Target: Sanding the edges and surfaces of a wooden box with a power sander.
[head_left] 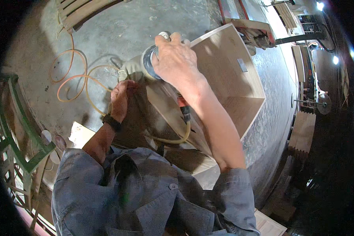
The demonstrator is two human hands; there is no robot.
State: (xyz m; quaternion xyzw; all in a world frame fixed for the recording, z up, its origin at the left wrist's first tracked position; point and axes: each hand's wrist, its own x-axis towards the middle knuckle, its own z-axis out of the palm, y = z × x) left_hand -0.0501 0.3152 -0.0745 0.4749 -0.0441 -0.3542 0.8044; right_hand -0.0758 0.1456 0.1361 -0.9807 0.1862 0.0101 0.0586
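My right hand (176, 59) is wrapped over the top of an air sander (148, 63) with a round, dark-rimmed pad. A pale cloth dust bag (131, 69) hangs off its left side. Below my right wrist shows a red and black hose fitting (183, 107) with a yellowish hose (185, 135) curving down from it. My left hand (120, 96), a dark band at its wrist, has its fingers curled just below the bag's end; what they grip is hidden. Under and right of the sander stands an open wooden box (224, 67) with a small grey plate on an inside face.
Orange and yellow air hose (84, 74) lies in loops on the concrete floor (118, 29) at left. A slatted wooden piece (80, 11) is at the top left, a green metal frame (25, 157) at far left. A red-framed machine (251, 31) stands beyond the box; stacked boards (303, 131) lie right.
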